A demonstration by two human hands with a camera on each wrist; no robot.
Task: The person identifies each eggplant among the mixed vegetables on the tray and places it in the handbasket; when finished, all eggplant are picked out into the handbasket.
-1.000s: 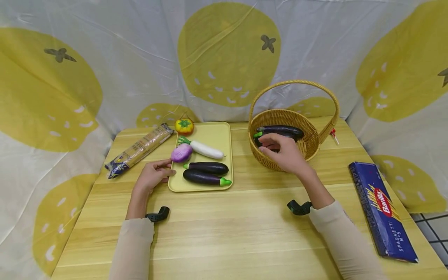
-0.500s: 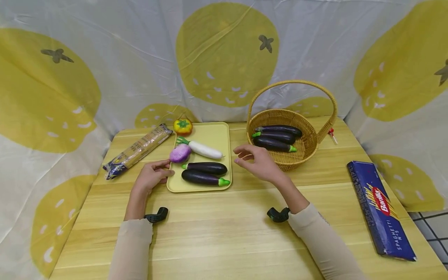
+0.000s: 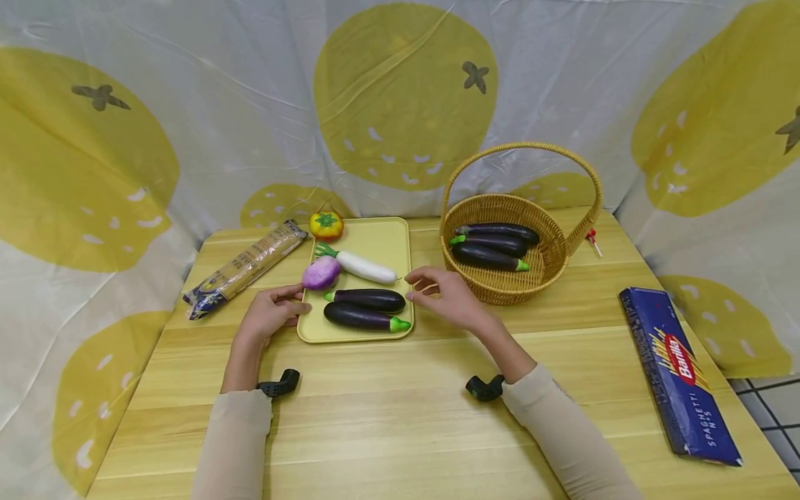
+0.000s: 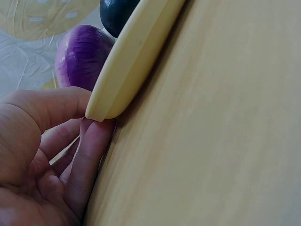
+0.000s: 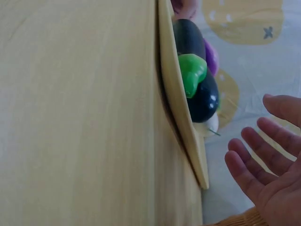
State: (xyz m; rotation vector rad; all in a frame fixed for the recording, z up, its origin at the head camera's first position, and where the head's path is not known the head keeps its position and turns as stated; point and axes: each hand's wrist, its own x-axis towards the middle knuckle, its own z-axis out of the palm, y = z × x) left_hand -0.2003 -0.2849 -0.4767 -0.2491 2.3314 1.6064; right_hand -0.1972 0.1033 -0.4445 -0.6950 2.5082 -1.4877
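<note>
My left hand (image 3: 270,314) pinches the left rim of a pale yellow tray (image 3: 359,232), thumb over the edge and fingers beneath it in the left wrist view. Fingers relaxed and slightly bent, my right hand (image 3: 448,298) hovers at the tray's right edge; the right wrist view shows its palm (image 5: 282,195) with nothing in it. Two eggplants (image 3: 370,300) lie side by side near the tray's front. Behind them are a white radish (image 3: 365,267) with green leaves and a purple onion-like vegetable (image 3: 321,273). A yellow-red tomato-like one (image 3: 326,226) sits at the back left corner.
Right of the tray stands a wicker basket (image 3: 500,295) with a tall handle, holding three eggplants (image 3: 490,256). A pasta packet (image 3: 246,269) lies on the left. A blue spaghetti box (image 3: 681,375) and a small red-topped stick (image 3: 594,241) lie on the right.
My right hand has moved left and toward me, from over the basket to the tray's right edge. The basket's eggplants came into full sight. My left hand stays at the tray's rim.
</note>
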